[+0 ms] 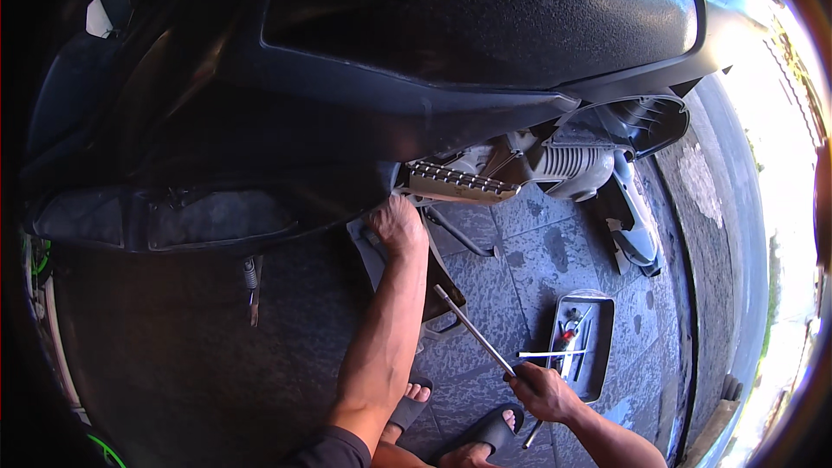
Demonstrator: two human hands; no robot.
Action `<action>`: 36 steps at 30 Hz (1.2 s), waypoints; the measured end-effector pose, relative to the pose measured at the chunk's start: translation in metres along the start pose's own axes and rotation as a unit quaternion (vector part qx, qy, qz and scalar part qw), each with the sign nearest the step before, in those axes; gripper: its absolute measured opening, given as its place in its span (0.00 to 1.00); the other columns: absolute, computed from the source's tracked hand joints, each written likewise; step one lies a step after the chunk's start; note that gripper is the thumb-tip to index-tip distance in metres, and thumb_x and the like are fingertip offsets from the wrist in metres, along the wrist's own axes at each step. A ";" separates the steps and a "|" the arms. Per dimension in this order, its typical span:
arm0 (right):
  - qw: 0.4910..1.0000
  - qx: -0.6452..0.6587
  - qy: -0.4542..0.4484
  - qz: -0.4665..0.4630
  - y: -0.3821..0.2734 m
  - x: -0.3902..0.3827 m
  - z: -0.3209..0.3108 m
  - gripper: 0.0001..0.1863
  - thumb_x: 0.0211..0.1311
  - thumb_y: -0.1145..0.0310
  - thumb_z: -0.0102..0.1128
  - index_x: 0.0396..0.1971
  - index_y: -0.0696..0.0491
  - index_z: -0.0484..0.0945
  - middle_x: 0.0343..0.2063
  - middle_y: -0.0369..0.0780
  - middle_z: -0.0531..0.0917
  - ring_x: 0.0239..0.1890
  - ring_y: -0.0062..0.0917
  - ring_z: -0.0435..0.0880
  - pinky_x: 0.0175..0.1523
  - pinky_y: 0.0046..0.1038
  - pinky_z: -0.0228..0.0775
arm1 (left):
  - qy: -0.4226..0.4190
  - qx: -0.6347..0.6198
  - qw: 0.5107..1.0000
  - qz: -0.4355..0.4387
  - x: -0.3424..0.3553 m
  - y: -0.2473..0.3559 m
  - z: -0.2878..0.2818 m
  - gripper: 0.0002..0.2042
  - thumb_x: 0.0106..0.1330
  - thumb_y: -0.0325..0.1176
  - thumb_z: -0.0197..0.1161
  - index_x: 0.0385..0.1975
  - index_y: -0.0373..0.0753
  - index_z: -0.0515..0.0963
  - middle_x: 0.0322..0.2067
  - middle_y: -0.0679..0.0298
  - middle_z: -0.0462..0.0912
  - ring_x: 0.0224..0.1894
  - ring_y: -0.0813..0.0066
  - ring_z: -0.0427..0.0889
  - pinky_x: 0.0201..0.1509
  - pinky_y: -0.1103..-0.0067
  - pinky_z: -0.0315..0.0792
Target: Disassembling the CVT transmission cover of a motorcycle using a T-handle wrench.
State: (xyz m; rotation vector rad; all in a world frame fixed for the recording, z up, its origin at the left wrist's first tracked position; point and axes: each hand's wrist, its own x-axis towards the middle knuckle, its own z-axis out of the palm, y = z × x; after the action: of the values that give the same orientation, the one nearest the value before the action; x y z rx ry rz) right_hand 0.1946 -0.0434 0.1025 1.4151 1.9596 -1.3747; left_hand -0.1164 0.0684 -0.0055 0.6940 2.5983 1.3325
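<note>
My left hand (397, 221) reaches up under the lower edge of a dark scooter (329, 121), beside a footrest (459, 182) with a studded top; its fingertips are hidden. My right hand (542, 394) is closed on a long metal bar tool (472, 329) with a dark grip and a short piece sticking out below the fist. The bar slants up toward a loose dark panel (373, 269) beneath the scooter. A metal tray (598, 381) beside my right hand holds several tools and a light rod (542, 354) lying across it.
The engine's ribbed casing (572, 165) and silver exhaust part (633, 225) show at the right, above tiled floor (537, 251). A kickstand (459, 234) hangs below the scooter. My sandalled feet (485, 429) stand at the bottom. A ledge (702, 199) runs along the bright right side.
</note>
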 end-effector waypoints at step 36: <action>0.784 0.617 -0.049 -0.058 -0.065 0.109 0.067 0.13 0.74 0.67 0.43 0.45 0.59 0.74 0.15 0.32 0.64 0.12 0.16 0.57 0.18 0.21 0.48 | -0.122 -0.671 0.699 -0.214 0.022 -0.061 -0.004 0.11 0.70 0.33 0.58 0.50 0.44 0.74 0.48 0.62 0.78 0.50 0.66 0.79 0.52 0.65 0.79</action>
State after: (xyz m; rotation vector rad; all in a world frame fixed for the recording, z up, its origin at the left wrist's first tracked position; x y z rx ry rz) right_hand 0.0753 -0.0454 0.0238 1.5427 0.9258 -2.9640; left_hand -0.1579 0.0453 -0.0497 -0.0425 0.8771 2.1366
